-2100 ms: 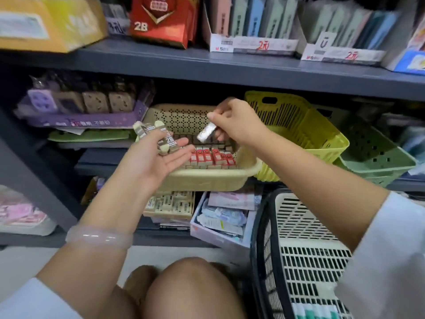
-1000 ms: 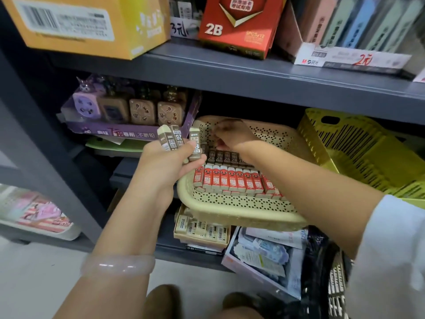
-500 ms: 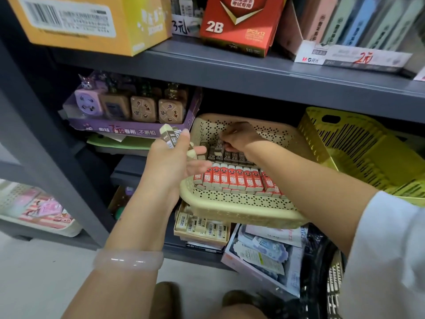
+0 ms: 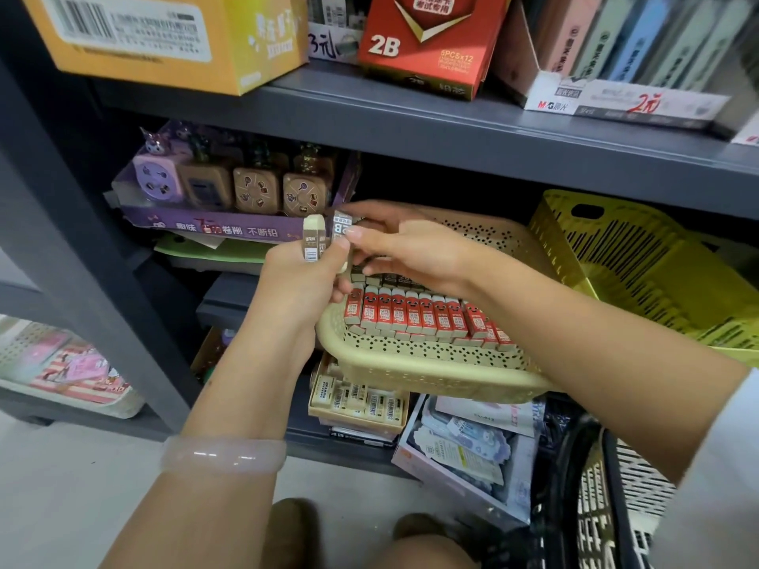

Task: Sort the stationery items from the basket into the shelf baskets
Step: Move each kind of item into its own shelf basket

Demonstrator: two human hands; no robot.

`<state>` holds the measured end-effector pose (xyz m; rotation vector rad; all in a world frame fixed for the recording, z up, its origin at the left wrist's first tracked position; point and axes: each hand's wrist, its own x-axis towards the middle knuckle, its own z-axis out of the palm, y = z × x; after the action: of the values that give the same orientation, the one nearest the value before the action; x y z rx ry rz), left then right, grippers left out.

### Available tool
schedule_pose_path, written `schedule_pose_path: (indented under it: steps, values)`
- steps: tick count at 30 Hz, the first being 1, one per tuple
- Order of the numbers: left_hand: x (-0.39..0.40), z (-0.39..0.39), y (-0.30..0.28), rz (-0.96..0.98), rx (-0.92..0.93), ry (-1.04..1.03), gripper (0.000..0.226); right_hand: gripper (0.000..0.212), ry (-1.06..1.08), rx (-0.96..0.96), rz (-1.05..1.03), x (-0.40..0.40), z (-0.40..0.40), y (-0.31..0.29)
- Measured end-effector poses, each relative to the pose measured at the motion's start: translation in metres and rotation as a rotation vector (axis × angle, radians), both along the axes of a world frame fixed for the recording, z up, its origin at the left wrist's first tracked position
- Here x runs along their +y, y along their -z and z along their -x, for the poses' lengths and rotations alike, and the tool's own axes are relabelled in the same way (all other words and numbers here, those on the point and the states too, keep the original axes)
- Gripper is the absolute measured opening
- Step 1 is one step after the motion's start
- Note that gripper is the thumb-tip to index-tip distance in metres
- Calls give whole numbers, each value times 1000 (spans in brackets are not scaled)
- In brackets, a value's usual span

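Grey metal shelving fills the frame. At upper left a yellow cardboard box sits on the top shelf; below it a purple display tray of cube-shaped sharpeners stands on the middle shelf. Left of centre, the left hand, a pale bangle on its wrist, grips a few small beige-wrapped erasers upright. Just beside it, the right hand pinches the top of one of these erasers between thumb and forefinger. Under both hands, a beige perforated plastic basket holds a row of red-sleeved erasers. Right of it sits a yellow slotted basket, and at lower right a black-rimmed white carrying basket.
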<state>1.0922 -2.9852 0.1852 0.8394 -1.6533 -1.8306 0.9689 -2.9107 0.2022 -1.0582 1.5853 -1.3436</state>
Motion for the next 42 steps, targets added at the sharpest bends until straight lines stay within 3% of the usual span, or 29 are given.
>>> schedule_pose_path:
  steps: [5,11,15,20,23,26,30,33,36,40,42]
  values:
    - [2,0,-2,-105,51,-51,15,12,286,-187,84,5,16,-1]
    - [1,2,-3,-5,21,6,11,14,724,39,-359,9,40,29]
    - [1,4,-6,34,19,-14,27,15,566,292,-552,-2,37,42]
    - [6,2,-9,22,52,-14,31,19,583,355,-629,-3,33,34]
    - [9,0,-11,-5,86,-13,25,24,545,250,-389,7,25,22]
    - [14,0,-12,-11,114,0,20,17,184,-24,-89,18,6,6]
    - [14,2,-11,-25,131,-13,20,25,-25,-34,14,19,-11,0]
    - [13,3,-8,-10,124,-32,17,19,26,52,41,14,-15,7]
    - [12,4,-6,-48,138,-34,14,21,207,89,31,11,-5,12]
    - [8,5,-6,-74,107,-61,18,22,582,181,-266,13,28,20]
    - [8,6,-7,-66,101,-54,22,26,625,238,-429,9,38,28]
